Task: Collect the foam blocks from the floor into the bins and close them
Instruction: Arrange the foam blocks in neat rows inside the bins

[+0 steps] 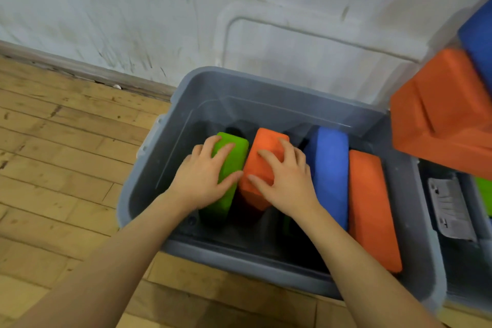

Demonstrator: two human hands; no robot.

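Inside the bin [186, 104], one block [231, 165] sits under the left hand [205, 181] and a second [262, 165] under the right hand [286, 184], the two side by side. Right of the right hand stand two more blocks [330, 173] [372, 208]. A second bin [452, 261] lies farther right.

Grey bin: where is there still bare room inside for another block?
Free: the bin's far end behind the green block and orange block. Crowded: right side, where blue block and second orange block stand packed.
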